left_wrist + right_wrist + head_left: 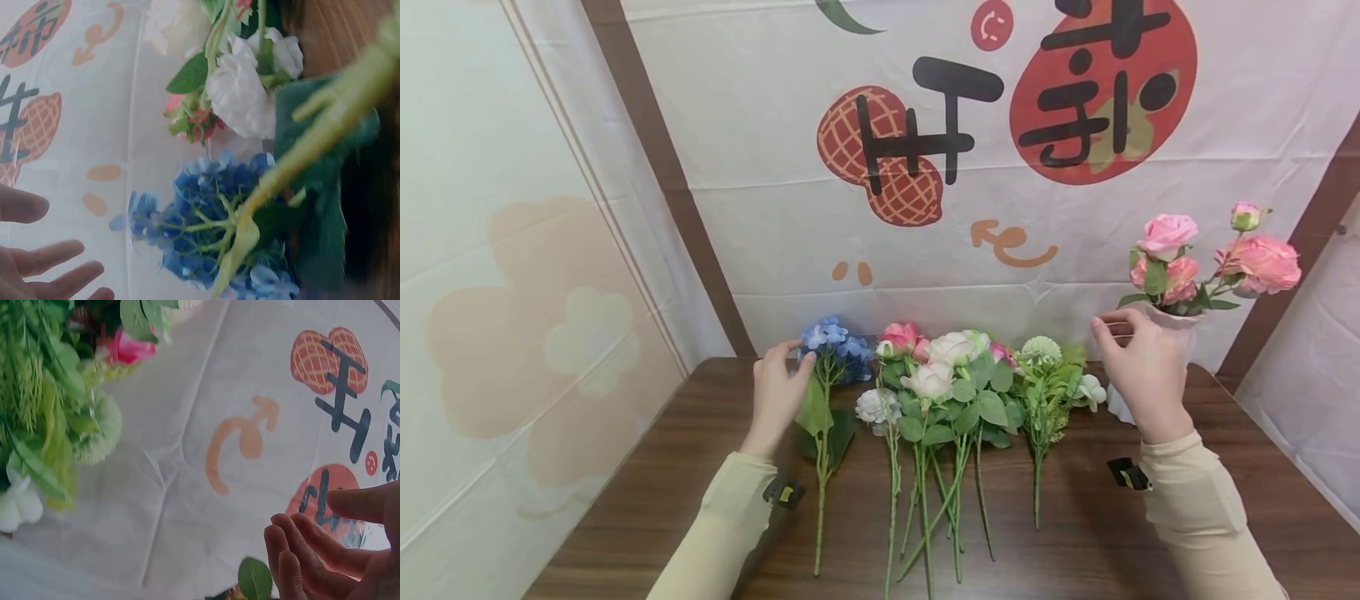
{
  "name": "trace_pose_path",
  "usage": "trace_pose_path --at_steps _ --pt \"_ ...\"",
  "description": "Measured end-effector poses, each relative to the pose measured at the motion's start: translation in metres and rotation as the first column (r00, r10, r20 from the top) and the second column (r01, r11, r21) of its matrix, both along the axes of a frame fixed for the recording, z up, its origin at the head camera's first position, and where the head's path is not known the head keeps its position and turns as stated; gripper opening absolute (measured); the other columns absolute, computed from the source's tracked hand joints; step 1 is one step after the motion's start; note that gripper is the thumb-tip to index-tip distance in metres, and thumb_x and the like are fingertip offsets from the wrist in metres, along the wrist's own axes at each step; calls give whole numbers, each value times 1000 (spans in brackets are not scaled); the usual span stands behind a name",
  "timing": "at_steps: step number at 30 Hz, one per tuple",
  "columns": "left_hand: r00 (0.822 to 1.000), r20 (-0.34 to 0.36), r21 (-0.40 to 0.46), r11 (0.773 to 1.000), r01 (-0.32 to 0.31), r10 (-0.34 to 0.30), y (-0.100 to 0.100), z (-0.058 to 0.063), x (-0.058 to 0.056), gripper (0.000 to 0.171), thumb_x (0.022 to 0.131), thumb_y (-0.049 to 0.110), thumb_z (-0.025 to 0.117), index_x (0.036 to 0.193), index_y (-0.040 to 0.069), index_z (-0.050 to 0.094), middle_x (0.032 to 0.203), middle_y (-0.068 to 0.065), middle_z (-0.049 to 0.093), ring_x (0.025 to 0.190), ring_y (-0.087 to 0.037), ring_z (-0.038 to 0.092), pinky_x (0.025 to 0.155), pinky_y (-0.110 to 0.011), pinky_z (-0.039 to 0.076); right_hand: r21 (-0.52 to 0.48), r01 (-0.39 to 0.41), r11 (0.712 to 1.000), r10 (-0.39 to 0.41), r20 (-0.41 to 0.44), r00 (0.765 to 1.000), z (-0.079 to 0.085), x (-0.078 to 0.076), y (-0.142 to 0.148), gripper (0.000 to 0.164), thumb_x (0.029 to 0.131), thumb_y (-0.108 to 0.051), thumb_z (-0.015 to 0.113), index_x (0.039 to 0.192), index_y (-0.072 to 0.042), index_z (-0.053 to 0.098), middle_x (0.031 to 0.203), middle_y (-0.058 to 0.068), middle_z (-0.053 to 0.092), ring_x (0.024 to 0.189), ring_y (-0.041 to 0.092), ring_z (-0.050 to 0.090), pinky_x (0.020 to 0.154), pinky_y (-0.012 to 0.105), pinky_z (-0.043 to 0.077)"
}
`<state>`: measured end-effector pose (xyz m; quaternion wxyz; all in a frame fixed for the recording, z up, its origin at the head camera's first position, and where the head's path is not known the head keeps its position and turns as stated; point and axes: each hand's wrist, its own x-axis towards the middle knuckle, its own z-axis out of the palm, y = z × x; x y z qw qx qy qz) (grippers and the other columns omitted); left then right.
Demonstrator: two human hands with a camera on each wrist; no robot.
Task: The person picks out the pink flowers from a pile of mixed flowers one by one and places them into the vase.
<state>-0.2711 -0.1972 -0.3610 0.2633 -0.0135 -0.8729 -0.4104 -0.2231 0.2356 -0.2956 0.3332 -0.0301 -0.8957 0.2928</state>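
Observation:
In the head view my left hand (777, 395) is beside a blue hydrangea stem (822, 454) lying on the table, with its fingertips by the petals. The left wrist view shows the same hand (47, 262) with thumb and fingers apart and nothing between them, to the left of the hydrangea's blue bloom (200, 194). At the right, my right hand (1142, 375) is up in front of a pale vase (1176, 319) and partly covers it. Pink roses (1168, 236) stand in that vase. Gently bent fingers of the right hand (331, 556) hold nothing in the right wrist view.
Several stems lie on the brown table (700, 517): cream roses (928, 381), a white flower (877, 407), a pink bloom (901, 337) and a green leafy stem with a round pale head (1041, 352). A printed white cloth (760, 208) hangs behind the table.

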Motion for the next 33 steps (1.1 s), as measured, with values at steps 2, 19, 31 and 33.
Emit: trace_pose_path --at_steps 2,19,31,33 --pt "1000 -7 -1 1000 1 -1 4 0 -2 39 91 24 60 122 0 59 122 -23 58 109 -39 45 93 -48 34 0 -28 1000 28 -8 1000 -4 -3 -4 37 94 -35 54 108 -3 67 96 19 71 78 34 67 62 42 47" --pt "996 61 33 998 59 -61 51 3 -17 35 91 23 59 123 8 61 128 -14 59 120 -37 46 101 -52 34 2 -69 998 69 96 993 -28 -20 -31 37 95 -39 52 107 -7 67 96 15 72 79 33 67 62 40 48" --pt "991 99 75 994 80 -87 84 -1 -31 31 89 17 62 118 7 63 119 -15 63 101 -33 54 84 -44 44 1 -51 999 50 167 985 -36 -26 -38 35 95 -39 53 109 -10 67 98 13 72 79 33 67 58 40 47" --pt "990 102 70 994 89 -96 88 -3 -35 29 89 14 62 116 6 65 116 -15 64 95 -31 57 79 -42 46 -8 -54 999 54 179 982 -36 -27 -39 35 95 -38 53 110 -10 67 99 13 72 80 32 67 59 40 48"
